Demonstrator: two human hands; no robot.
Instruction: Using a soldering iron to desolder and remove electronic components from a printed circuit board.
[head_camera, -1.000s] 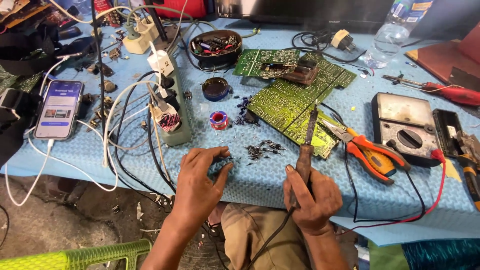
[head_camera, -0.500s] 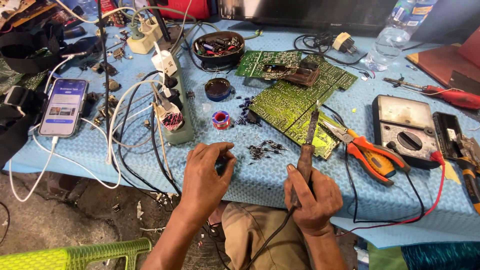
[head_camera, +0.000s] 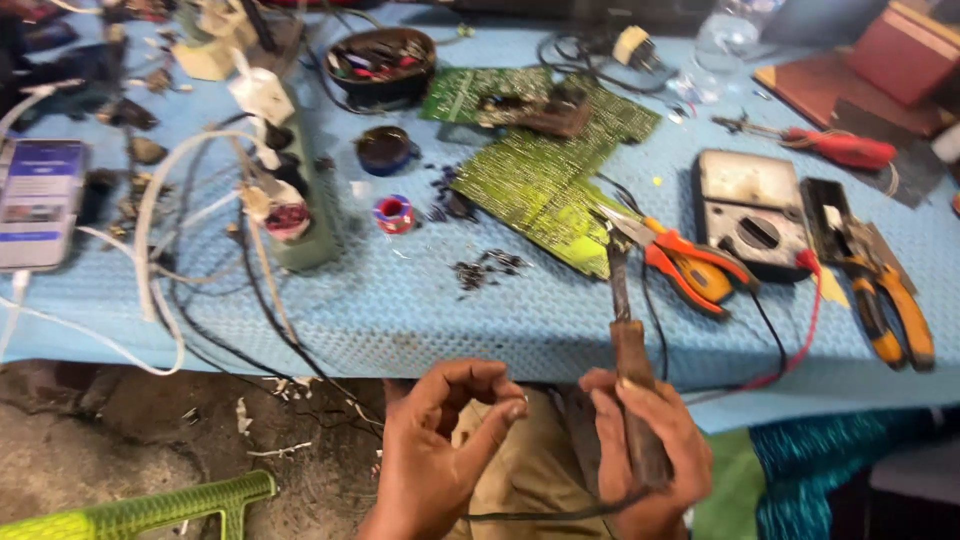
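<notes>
The right hand (head_camera: 645, 440) grips the soldering iron (head_camera: 625, 340) by its handle, shaft upright, tip aimed away at the green board (head_camera: 545, 185) (near edge just beyond the tip). The left hand (head_camera: 445, 450), fingertips curled together, holds nothing visible, below the table edge.

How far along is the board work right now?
Done: loose dark parts lie beside the green circuit board. In hand: right hand grips the soldering iron, tip up near the board's edge; left hand pinches its fingertips off the table. Left: the iron isn't touching the board.
</notes>
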